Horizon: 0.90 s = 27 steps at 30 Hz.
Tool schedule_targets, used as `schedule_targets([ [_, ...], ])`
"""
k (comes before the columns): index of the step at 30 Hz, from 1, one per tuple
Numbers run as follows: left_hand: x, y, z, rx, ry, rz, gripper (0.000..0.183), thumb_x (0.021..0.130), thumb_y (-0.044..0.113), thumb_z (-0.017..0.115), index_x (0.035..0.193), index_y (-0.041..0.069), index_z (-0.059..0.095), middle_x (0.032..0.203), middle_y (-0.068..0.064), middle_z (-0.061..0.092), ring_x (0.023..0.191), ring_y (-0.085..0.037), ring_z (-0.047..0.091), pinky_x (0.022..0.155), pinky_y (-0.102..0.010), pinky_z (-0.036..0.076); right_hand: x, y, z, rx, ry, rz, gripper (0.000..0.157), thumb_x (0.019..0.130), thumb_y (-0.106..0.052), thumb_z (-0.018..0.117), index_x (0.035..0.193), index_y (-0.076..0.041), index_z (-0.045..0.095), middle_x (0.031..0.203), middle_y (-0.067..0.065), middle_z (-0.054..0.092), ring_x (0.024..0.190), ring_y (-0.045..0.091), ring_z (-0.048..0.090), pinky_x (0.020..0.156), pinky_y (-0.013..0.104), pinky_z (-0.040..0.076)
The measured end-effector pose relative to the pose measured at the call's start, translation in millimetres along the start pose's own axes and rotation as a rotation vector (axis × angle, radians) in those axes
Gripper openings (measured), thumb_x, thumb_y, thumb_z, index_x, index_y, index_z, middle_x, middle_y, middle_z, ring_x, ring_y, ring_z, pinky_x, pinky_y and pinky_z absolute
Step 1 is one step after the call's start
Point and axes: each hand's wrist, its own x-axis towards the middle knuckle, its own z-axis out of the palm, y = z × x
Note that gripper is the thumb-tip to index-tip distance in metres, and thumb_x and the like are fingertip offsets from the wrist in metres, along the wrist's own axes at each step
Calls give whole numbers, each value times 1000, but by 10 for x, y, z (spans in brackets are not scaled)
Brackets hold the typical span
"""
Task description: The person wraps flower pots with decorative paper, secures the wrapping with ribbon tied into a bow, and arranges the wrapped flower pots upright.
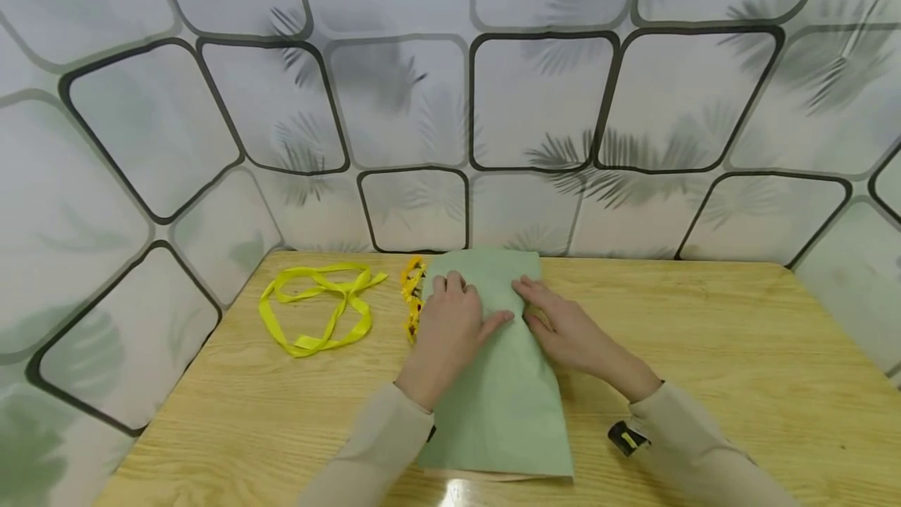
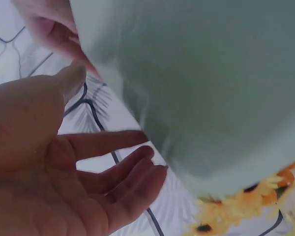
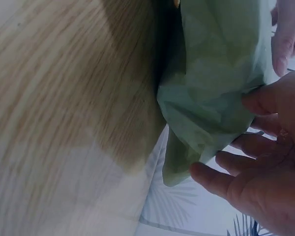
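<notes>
A pale green sheet of wrapping paper (image 1: 496, 413) lies folded lengthwise on the table. Yellow artificial flowers (image 1: 412, 300) poke out past its left edge; whatever else it covers is hidden. On the upper part of the paper rests my left hand (image 1: 448, 331), thumb stretched to the right. The left wrist view shows that hand's fingers (image 2: 108, 142) loosely extended, tips touching the paper. My right hand (image 1: 573, 335) lies along the paper's right edge. In the right wrist view its thumb and fairly straight fingers (image 3: 211, 179) touch the crumpled edge.
To the left of the flowers, a yellow ribbon (image 1: 310, 346) lies in loose loops on the wooden table (image 1: 704, 335). A patterned fabric wall (image 1: 535, 100) rises behind the table and along both sides. A small black device (image 1: 626, 438) hangs at the right sleeve.
</notes>
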Motion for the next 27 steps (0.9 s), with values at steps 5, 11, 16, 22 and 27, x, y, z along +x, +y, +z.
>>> schedule_targets([
  [5, 20, 116, 29, -35, -27, -27, 59, 95, 62, 58, 91, 4, 67, 91, -16, 63, 79, -28, 58, 57, -29, 56, 49, 36, 19, -51, 34, -80, 45, 99, -2, 63, 142, 6, 55, 146, 30, 54, 135, 49, 52, 109, 63, 44],
  [11, 39, 159, 24, -101, -127, -72, 62, 95, 63, 58, 91, 2, 65, 96, -18, 61, 88, -31, 58, 53, -26, 54, 101, 128, -27, -35, 17, -146, 45, 95, -6, 71, 138, 2, 61, 143, 27, 58, 133, 46, 55, 107, 60, 47],
  [16, 65, 135, 22, -188, -165, -71, 56, 93, 55, 69, 96, 0, 65, 99, -20, 60, 88, -33, 56, 51, -27, 51, 114, 160, -73, -56, -19, -182, 49, 90, 3, 72, 139, 1, 62, 144, 25, 58, 131, 43, 58, 104, 56, 50],
  [22, 110, 109, 15, -261, -205, -107, 39, 93, 35, 73, 100, -2, 65, 101, -20, 59, 83, -30, 49, 51, -29, 47, 190, 173, -43, -126, 24, -186, 43, 88, 7, 72, 130, -3, 70, 132, 18, 69, 120, 36, 68, 100, 51, 55],
  [27, 123, 100, 16, -319, -214, -142, 45, 93, 39, 74, 104, -3, 64, 111, -27, 58, 95, -36, 52, 56, -33, 51, 255, 189, -15, -108, 89, -193, 33, 87, 9, 72, 118, -2, 75, 117, 13, 76, 109, 32, 73, 96, 48, 57],
])
